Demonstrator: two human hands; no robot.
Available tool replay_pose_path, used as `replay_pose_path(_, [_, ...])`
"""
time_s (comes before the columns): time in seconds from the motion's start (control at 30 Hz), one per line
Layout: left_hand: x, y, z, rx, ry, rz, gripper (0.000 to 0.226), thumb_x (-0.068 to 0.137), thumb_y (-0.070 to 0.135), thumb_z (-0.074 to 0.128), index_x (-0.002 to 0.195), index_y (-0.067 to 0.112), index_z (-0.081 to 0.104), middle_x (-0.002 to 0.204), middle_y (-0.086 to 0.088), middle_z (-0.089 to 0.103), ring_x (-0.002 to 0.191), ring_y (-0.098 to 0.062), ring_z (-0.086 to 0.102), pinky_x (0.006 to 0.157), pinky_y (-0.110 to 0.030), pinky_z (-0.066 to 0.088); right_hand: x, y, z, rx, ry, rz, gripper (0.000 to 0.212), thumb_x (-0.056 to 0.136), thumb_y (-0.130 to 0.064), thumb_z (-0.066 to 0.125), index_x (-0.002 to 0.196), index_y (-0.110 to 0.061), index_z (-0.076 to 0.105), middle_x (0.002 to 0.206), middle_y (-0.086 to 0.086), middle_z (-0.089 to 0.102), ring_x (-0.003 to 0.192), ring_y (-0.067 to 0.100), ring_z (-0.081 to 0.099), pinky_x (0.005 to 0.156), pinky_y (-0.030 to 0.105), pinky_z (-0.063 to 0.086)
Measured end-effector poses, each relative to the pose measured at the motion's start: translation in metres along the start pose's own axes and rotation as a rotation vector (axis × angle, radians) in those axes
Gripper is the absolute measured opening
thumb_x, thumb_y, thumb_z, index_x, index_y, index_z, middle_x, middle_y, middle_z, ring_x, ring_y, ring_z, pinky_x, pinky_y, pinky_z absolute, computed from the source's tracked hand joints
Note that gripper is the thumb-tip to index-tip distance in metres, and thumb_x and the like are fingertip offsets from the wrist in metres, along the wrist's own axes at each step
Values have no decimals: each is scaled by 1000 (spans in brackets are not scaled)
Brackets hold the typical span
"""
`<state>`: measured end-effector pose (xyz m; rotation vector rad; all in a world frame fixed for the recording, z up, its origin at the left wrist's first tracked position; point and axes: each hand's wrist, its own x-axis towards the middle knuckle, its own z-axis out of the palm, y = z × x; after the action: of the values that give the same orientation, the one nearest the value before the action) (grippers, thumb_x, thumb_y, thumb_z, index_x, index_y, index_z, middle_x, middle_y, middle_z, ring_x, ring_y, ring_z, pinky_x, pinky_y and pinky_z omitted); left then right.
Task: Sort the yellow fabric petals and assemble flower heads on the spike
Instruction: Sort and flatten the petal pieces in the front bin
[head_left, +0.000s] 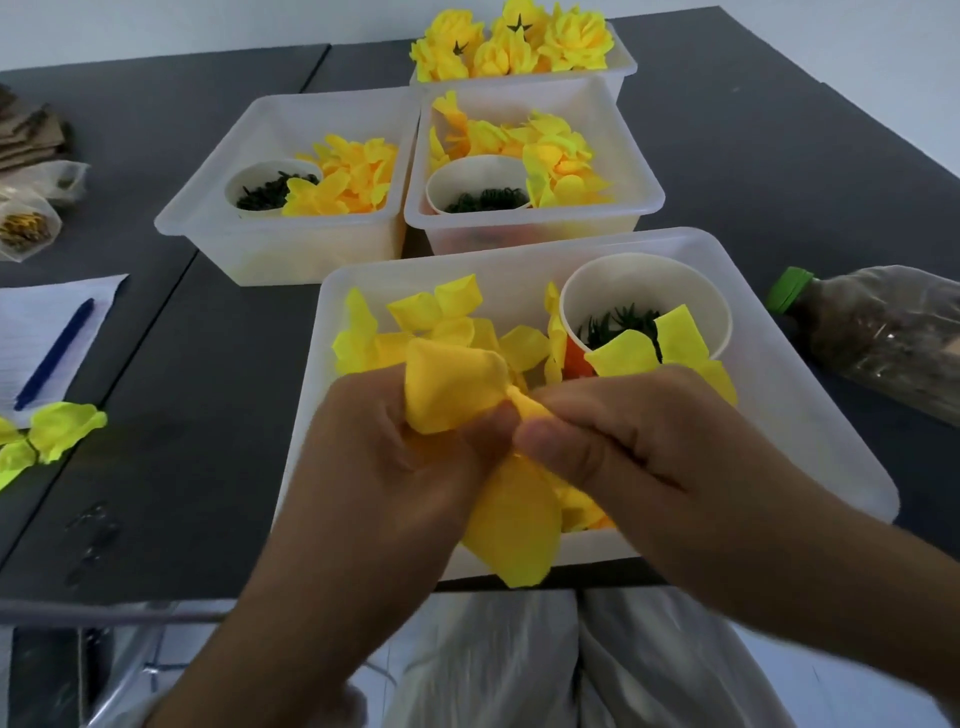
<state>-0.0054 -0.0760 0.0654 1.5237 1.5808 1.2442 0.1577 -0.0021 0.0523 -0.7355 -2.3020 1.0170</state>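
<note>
Yellow fabric petals (454, 395) are bunched between both hands just above the near tray (810, 415) — thin, soft cloth that looks almost weightless and crumples at a touch. The left hand (374, 457) grips the upper fold with curled fingers, and the right hand (613, 441) pinches the gathered middle between thumb and fingertips. I judge the centre, where the layers meet, the best place to hold; the outer edges would flop and slip apart. No spike is plainly visible in the hands.

Loose petals lie in the near tray beside a paper cup (644, 291) holding dark green pieces with a petal draped over its rim. Two middle trays, the left (208, 208) and the right (639, 192), each carry petals and a cup of dark bits. At the far end a tub (623, 70) is heaped with finished flower heads (519, 47). Everything stands on a dark tabletop (182, 364) — a few stray petals (57, 431) lie at its left.
</note>
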Motion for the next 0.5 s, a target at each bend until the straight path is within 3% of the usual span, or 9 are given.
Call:
replay_pose_path(0.13, [2,4,-6,-60,-55,-30,19,75,36,65,81,19,71,78,11,74,73,-3,71,57,-11,52,4,8,-9,403,-113,184,50,93,-45,44,83,3,53,58,4,46,50,9,44,46,22,41])
replay_pose_path(0.23, [7,7,-9,-15,-90,2,13,78,34,64,81,24,71,78,14,74,73,-2,71,58,-12,53,6,6,-13,519,-178,172,47,95,-47,45,88,-1,53,71,13,57,59,24,50,58,37,50])
replay_pose_path(0.37, [14,11,-18,51,-122,-1,21,75,38,65,83,20,74,78,10,75,72,-5,71,63,-19,57,14,7,-19,657,-216,187,42,88,-35,49,100,5,53,88,25,52,72,25,55,65,31,52])
replay_pose_path(0.5, [20,13,-27,-84,-281,-68,28,73,39,68,90,18,74,85,7,76,77,-7,73,64,-16,56,18,6,-24,846,-367,132,22,89,-19,51,90,3,54,85,19,51,81,30,52,74,39,48])
